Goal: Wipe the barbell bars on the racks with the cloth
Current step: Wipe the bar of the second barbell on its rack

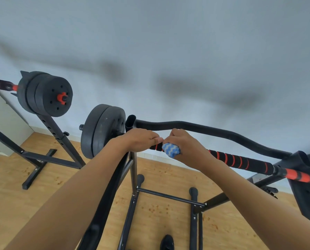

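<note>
My left hand point(141, 139) grips the near barbell bar point(240, 161), fingers curled over it beside the black plates point(102, 130). My right hand point(185, 145) clamps the blue-and-white cloth point(170, 150) around the bar's black-and-red grip. The bar rests across its rack point(133, 170). A second loaded barbell point(44, 94) sits on another rack point(58, 134), far left.

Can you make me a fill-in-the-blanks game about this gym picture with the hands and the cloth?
1. The right hand holds a cloth that is white and ____.
2. The left hand grips the near barbell bar, whose black grip has ____ stripes.
3. The weight plates beside the left hand are ____ in colour.
4. The floor looks made of ____.

Missing words: blue, red, black, wood
</note>
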`<state>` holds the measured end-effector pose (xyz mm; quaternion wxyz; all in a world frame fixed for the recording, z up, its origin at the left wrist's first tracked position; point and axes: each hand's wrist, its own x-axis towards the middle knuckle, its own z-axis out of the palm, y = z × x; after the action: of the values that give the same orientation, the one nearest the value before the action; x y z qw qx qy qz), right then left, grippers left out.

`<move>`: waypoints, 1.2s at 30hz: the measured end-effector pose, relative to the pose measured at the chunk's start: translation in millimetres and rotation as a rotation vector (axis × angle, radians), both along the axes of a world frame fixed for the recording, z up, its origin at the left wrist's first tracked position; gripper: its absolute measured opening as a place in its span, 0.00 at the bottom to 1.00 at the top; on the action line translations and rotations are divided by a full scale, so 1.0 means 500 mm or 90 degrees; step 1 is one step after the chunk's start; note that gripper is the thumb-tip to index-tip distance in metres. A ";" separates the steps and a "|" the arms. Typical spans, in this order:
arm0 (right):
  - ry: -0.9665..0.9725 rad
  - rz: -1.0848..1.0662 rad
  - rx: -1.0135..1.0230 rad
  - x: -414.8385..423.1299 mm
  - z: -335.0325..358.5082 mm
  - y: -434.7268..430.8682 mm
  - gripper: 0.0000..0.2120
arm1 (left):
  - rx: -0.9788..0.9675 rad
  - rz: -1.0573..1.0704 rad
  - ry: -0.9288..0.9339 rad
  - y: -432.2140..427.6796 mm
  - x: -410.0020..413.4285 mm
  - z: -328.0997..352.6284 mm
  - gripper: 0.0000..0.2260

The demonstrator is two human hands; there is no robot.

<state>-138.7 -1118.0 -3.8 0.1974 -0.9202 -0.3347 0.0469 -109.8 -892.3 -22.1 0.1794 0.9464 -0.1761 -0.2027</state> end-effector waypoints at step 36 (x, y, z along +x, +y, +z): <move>-0.048 -0.044 0.019 0.026 -0.004 0.019 0.11 | 0.162 0.104 -0.409 -0.053 -0.084 -0.054 0.16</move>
<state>-125.7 -1108.6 -6.1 0.2000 -0.9292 -0.3107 0.0001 -151.5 -918.9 -49.2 0.0115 0.9876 -0.1209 0.0997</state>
